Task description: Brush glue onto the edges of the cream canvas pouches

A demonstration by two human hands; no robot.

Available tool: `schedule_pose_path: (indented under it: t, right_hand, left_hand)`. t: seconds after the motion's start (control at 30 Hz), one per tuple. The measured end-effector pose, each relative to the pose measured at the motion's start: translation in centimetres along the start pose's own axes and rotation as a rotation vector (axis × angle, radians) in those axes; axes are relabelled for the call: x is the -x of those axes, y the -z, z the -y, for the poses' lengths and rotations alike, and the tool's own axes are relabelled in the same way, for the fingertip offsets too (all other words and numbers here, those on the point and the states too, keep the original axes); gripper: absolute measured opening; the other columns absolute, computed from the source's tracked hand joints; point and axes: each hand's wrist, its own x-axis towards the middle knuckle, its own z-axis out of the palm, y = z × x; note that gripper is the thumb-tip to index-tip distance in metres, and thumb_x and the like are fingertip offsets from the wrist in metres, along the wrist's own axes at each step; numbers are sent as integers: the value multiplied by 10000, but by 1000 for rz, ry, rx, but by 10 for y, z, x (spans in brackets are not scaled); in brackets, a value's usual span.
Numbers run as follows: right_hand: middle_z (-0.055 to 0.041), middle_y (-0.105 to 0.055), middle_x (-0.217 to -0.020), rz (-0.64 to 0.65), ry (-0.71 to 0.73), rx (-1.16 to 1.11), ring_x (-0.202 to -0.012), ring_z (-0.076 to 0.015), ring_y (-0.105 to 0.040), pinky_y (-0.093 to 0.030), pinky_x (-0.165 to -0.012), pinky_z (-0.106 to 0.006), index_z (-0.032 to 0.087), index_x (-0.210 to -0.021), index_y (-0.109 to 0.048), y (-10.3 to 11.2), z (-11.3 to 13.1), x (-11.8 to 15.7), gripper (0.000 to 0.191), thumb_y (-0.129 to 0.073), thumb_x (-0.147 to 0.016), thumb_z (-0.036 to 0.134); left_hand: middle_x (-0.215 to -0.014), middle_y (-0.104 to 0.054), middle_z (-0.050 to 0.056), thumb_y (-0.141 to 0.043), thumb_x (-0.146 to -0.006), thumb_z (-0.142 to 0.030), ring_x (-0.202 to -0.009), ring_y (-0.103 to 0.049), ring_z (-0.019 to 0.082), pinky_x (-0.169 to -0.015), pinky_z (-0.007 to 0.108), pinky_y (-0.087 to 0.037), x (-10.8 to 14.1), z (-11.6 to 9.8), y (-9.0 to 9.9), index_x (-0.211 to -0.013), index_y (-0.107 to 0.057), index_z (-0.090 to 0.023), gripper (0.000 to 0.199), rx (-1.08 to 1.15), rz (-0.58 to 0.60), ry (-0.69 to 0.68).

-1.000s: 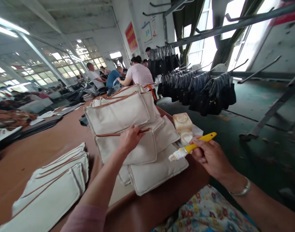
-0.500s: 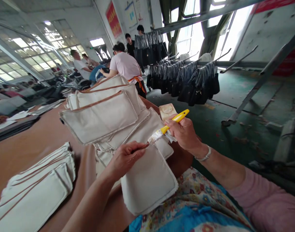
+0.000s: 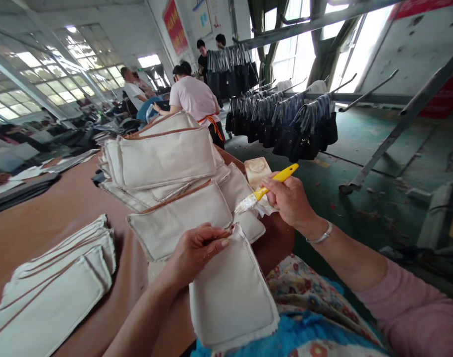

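Relative to the frame half a second earlier, the yellow-handled paintbrush (image 3: 278, 180) is now standing slightly clear of the held piece (image 3: 232, 297), its bristles no longer overlapping the upper corner. On the near side of the cream pile (image 3: 167, 158), a front piece (image 3: 182, 220) with a brown strip is now lying lower, closer to the person.

The left hand (image 3: 195, 250) is pinching the held piece at its upper corner, thumb against fingers, in front of the pile. The held piece is hanging over the floral garment (image 3: 304, 292). The right hand (image 3: 291, 201) is gripping the handle of the paintbrush to the right of the pile, fingers curled, bristles pointing toward the held piece.

A pale container (image 3: 256, 170) is standing to the right of the pile; the right hand is partly covering its near side. A fanned stack (image 3: 63, 287) is lying to the left of the pile, and the frame edge is cutting it off. The left hand is hiding part of the pinched corner; white matter is coating the bristles, probably glue.
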Motion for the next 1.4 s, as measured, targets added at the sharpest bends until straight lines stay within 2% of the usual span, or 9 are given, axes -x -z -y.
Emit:
schedule_pose_path:
  t: [0.17,0.33,0.53,0.77,0.87,1.0,1.07,1.23,1.4]
  right_hand:
    - [77,-396,-412,182,-270,-190,-347,-62,-252,-162,-356,-206,159,-734,-628,3,4,9,277,-736,-793,408]
    - [73,-399,-402,48,-175,-187,-355,-61,-285,-195,-361,-197,158,-711,-619,6,7,11,265,-765,-773,370]
    - [83,-375,-408,152,-266,-317,-346,-59,-255,-175,-362,-206,171,-737,-619,4,9,17,240,-731,-803,373]
    - [98,-304,-455,-51,-63,-363,-364,-67,-221,-233,-370,-211,203,-740,-592,36,54,-5,176,-695,-816,325]
    - [96,-309,-463,-73,-34,-390,-373,-65,-204,-230,-383,-210,201,-745,-613,49,71,-5,156,-707,-817,302]
    - [85,-356,-443,-71,-49,-379,-367,-64,-216,-230,-384,-215,188,-753,-653,62,66,5,109,-709,-803,268]
    - [81,-370,-438,-68,-95,-367,-364,-65,-226,-229,-377,-212,187,-758,-661,65,51,11,113,-717,-797,278]
    - [76,-376,-429,-60,-227,-387,-356,-62,-263,-243,-363,-196,177,-732,-634,54,6,23,156,-716,-817,278]
    - [68,-413,-444,-39,-301,-351,-350,-46,-292,-252,-358,-178,156,-744,-633,37,-16,28,201,-750,-817,302]
  left_hand:
    - [-797,-660,45,-705,-850,-424,-684,-583,131,-600,215,-422,5,-8,-7,-935,-809,-201,260,-25,-72,30]
    - [-798,-667,39,-715,-830,-409,-653,-570,121,-581,215,-414,7,-9,-10,-926,-806,-200,248,-33,-88,51]
    - [-705,-662,15,-731,-796,-465,-624,-548,127,-543,215,-401,9,-19,-4,-807,-746,-171,294,-24,-71,149]
    - [-671,-620,43,-450,-837,-791,-588,-546,151,-505,256,-409,-12,-84,41,-710,-673,-163,679,56,-150,-54]
    - [-652,-631,79,-269,-842,-858,-619,-569,185,-587,316,-474,-21,-88,77,-642,-676,-181,815,41,-109,-149]
    - [-750,-687,98,-424,-846,-791,-708,-605,210,-730,341,-509,-27,-43,124,-828,-771,-190,693,-160,239,6]
    - [-844,-712,96,-479,-853,-732,-792,-634,227,-789,348,-512,-28,-7,130,-927,-758,-184,619,-252,216,150]
    - [-960,-728,98,-582,-802,-640,-876,-658,256,-815,357,-506,-19,81,73,-969,-686,-164,514,-409,-42,353]
    - [-1101,-711,151,-623,-788,-596,-981,-670,281,-825,348,-482,-3,121,19,-1172,-608,-138,597,-381,-442,489]
